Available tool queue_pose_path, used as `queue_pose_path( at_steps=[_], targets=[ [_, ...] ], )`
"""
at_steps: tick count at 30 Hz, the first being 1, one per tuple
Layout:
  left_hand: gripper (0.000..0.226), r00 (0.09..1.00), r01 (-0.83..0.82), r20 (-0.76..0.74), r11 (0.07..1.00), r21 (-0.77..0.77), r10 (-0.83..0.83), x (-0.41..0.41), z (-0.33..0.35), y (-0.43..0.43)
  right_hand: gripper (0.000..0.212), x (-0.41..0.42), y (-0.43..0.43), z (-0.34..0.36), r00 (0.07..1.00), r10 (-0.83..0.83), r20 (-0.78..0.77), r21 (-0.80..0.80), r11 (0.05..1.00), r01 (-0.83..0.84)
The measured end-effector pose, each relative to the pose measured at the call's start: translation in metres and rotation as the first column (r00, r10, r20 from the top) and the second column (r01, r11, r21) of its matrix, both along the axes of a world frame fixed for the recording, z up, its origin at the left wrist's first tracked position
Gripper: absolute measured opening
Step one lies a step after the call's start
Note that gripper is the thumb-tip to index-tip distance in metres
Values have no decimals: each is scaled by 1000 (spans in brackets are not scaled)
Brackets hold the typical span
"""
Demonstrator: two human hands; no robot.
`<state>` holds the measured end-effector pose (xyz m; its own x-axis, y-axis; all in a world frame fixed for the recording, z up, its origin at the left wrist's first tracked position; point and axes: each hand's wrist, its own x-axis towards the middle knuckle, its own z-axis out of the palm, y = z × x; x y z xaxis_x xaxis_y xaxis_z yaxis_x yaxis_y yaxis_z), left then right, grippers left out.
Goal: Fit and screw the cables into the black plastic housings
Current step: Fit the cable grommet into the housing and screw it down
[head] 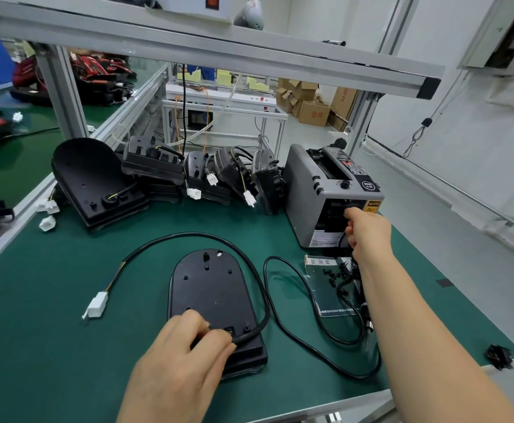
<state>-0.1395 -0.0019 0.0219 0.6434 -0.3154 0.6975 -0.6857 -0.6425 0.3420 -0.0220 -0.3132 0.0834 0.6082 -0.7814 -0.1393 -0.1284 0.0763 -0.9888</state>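
On the green worktop (66,346), my left hand (185,340) pinches the black cable (251,332) at the near end of the black housing (210,288), which runs lengthwise away from me. My right hand (368,230), farther off, curls at the tape dispenser (310,190); whether it grips anything is unclear.

Green bench (51,346) — housings (213,288), tape dispenser (307,190).

The left hand (185,346), curled round the cable (188,238), hides where it enters the housing (210,288). The right hand (368,230) has its fingertips lost in the dark mouth of the tape dispenser (307,190). A black lump (499,357) at the counter (66,346) edge is too blurred to name.
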Motion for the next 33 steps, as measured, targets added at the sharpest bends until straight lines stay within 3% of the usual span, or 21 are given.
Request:
queue_pose_path(
  at_steps=[5, 10, 15, 18, 21, 26, 33],
  targets=[
    [22, 999, 2, -39, 1000, 22, -1, 0, 0, 2, 16, -13, -6, 1, 995, 96, -41, -62, 993, -98],
    [22, 992, 40, -120, 999, 0, -40, -1, 6, 6, 14, -33, 10, 4, 916, 401, -34, -142, 905, -401],
    [18, 963, 12, -262, 984, -180, -60, 5, 11, 16, 15, -45, 70, 13, 692, 704, -159, -240, 652, -719],
    [12, 932, -177, -357, 940, -291, 65, 24, 8, 29, 21, -48, 113, 15, 505, 834, -222, -249, 452, -857],
    [26, 866, -283, -481, 925, -255, 132, 44, 5, 39, 19, -46, 147, 9, 395, 855, -336, -264, 317, -911],
    [42, 760, -233, -648, 948, -216, 39, 48, -5, 38, 20, -41, 174, 2, 293, 828, -477, -329, 141, -934],
    [43, 744, -214, -668, 948, -235, 2, 46, -10, 41, 14, -40, 179, 1, 255, 779, -573, -337, 60, -940]
  ],
)
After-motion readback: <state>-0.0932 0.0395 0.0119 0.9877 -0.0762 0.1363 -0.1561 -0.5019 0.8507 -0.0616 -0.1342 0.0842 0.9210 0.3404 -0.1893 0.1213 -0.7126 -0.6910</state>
